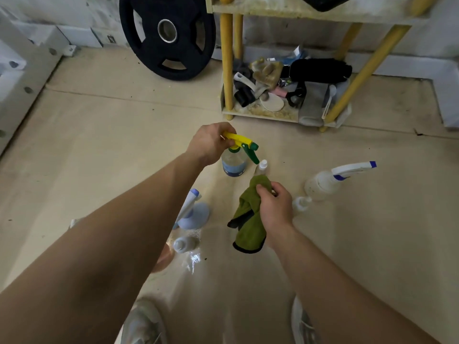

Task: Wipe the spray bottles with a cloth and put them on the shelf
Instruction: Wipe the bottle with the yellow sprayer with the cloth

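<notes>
While left hand (211, 142) grips spray bottle (234, 161), right hand (273, 207) holds cloth (248, 219).

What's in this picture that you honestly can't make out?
- Head view: whether the yellow-topped spray bottle gripped by the left hand stands on the floor or is lifted; the top-down angle hides any gap.
- Small white-capped bottle: lower body hidden behind the green cloth in the right hand.
- Dark object on the upper shelf: cut off by the top edge.
- Bottom-shelf clutter: too jumbled to name.
</notes>
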Available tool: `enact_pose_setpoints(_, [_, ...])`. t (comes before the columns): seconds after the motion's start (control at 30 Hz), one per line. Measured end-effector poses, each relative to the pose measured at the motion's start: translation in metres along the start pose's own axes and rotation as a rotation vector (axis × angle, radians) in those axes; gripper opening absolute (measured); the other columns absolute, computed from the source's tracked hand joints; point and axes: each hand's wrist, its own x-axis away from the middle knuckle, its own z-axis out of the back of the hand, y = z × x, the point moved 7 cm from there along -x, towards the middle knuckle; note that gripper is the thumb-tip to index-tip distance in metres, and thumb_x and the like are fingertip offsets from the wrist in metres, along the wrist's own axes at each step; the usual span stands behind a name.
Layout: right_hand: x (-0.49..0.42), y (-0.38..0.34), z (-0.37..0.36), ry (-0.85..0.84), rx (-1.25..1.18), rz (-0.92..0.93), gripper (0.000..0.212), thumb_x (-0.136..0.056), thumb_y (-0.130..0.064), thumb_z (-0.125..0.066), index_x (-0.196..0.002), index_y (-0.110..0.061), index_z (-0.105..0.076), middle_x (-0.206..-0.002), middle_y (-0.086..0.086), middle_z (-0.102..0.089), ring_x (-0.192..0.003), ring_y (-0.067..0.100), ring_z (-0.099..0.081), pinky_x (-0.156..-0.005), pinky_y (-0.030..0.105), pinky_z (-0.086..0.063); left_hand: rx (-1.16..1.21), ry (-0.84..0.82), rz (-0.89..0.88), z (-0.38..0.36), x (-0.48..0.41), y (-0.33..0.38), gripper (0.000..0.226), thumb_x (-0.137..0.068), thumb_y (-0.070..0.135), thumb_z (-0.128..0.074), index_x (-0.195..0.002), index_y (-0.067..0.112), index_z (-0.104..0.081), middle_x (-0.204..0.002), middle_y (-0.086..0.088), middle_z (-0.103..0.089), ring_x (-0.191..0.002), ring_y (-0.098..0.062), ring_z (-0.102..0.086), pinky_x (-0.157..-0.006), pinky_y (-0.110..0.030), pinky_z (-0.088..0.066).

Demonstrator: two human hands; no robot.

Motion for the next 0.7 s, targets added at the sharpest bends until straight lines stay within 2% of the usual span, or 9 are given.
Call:
enact_pose_setpoints(0.1, [-0.001,-0.003,-0.002,0.01,-0.015,-0.008,0.013,-0.097,-0.021,-0.061,-0.086,-0.017,-0.068,-0.082,0.004,-0.068,-0.084,0.026,-0.066,-0.084,0.044,-0.057,-0.011,0.026,-0.028,0.003,0.009,-0.001,0.012,-0.092,0.022,-0.069,-0.103,0.018,-0.071,-0.091,-0.005,-0.068,-0.09,-0.026,-0.06,-0.07,-0.033,-0.042])
enact_pose_setpoints(0.2, [0.007,-0.01,0.001,0.018,-0.029,-0.015,0.015,-0.096,-0.022,-0.061,-0.084,-0.019,-0.068,-0.083,0.005,-0.069,-0.087,0.029,-0.067,-0.086,0.047,-0.057,-0.011,0.113,-0.057,0.013,0.028,0.003,0.011,-0.094,0.022,-0.066,-0.101,0.015,-0.071,-0.087,-0.002,-0.065,-0.084,-0.025,-0.058,-0.065,-0.028,-0.034])
enact_pose_setpoints(0.27, [0.019,-0.02,0.005,0.015,-0.04,-0.006,0.015,-0.096,-0.023,-0.061,-0.083,-0.019,-0.068,-0.084,0.006,-0.069,-0.087,0.03,-0.068,-0.087,0.048,-0.057,0.011,0.191,-0.069,0.028,0.044,0.011,0.013,-0.096,0.023,-0.064,-0.103,0.015,-0.071,-0.091,-0.002,-0.065,-0.083,-0.021,-0.055,-0.066,-0.029,-0.036])
enact_pose_setpoints(0.33, [0.033,-0.038,0.012,0.021,-0.044,0.025,0.016,-0.096,-0.023,-0.061,-0.084,-0.016,-0.068,-0.082,0.008,-0.068,-0.085,0.031,-0.067,-0.086,0.049,-0.057,0.051,0.27,-0.078,0.05,0.061,0.022,0.014,-0.096,0.026,-0.065,-0.103,0.015,-0.07,-0.094,-0.003,-0.067,-0.085,-0.022,-0.057,-0.07,-0.034,-0.044])
enact_pose_setpoints(0.47, [0.068,-0.094,0.036,0.045,-0.047,0.131,0.016,-0.097,-0.022,-0.06,-0.093,-0.008,-0.068,-0.096,0.018,-0.07,-0.091,0.035,-0.067,-0.087,0.049,-0.057,0.152,0.372,-0.11,0.107,0.099,0.052,0.012,-0.094,0.029,-0.066,-0.101,0.019,-0.069,-0.093,0.0,-0.066,-0.086,-0.02,-0.058,-0.076,-0.04,-0.05])
enact_pose_setpoints(0.57, [0.102,-0.147,0.056,0.042,-0.105,0.238,0.012,-0.097,-0.021,-0.062,-0.09,-0.016,-0.071,-0.092,0.013,-0.072,-0.095,0.035,-0.069,-0.088,0.05,-0.057,0.217,0.412,-0.159,0.152,0.133,0.086,0.006,-0.095,0.027,-0.066,-0.096,0.021,-0.064,-0.093,0.0,-0.065,-0.088,-0.02,-0.058,-0.079,-0.039,-0.051])
enact_pose_setpoints(0.63, [0.129,-0.183,0.069,0.019,-0.144,0.325,0.013,-0.097,-0.02,-0.063,-0.089,-0.022,-0.073,-0.09,0.007,-0.073,-0.094,0.032,-0.071,-0.087,0.047,-0.059,0.282,0.423,-0.19,0.179,0.156,0.109,0.006,-0.096,0.027,-0.064,-0.097,0.021,-0.062,-0.094,0.0,-0.065,-0.089,-0.018,-0.058,-0.078,-0.034,-0.052])
enact_pose_setpoints(0.7, [0.157,-0.216,0.08,-0.025,-0.167,0.43,0.014,-0.097,-0.02,-0.064,-0.089,-0.024,-0.074,-0.091,0.007,-0.075,-0.092,0.028,-0.073,-0.086,0.047,-0.061,0.339,0.433,-0.223,0.202,0.18,0.131,0.007,-0.097,0.026,-0.063,-0.097,0.02,-0.06,-0.088,0.002,-0.064,-0.08,-0.007,-0.056,-0.071,-0.025,-0.048])
